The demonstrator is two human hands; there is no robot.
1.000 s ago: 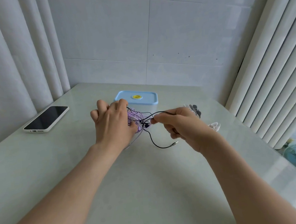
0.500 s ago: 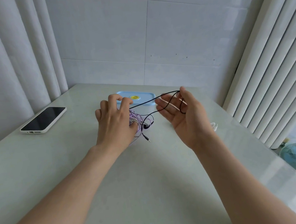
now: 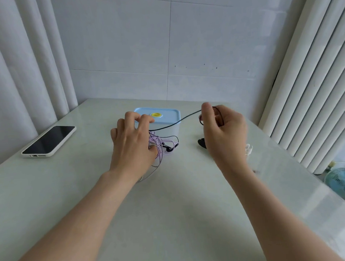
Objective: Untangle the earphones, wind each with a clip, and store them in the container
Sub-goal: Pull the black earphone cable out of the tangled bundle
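A tangle of purple, white and black earphones lies on the table in front of a clear container with a light blue lid. My left hand presses down on the tangle with fingers spread and bent. My right hand is raised to the right, its fingers curled round loops of the black earphone cable, which stretches taut back to the tangle. A black clip lies just left of my right hand, and a white clip lies to its right.
A phone in a white case lies face up at the table's left. White curtains hang on both sides. A small blue fan stands on the floor past the table's right edge.
My right hand has gone from an open palm with cable looped over it to curled round the black cable, drawing it taut. The dangling plug is no longer seen. My left hand stayed on the tangle.
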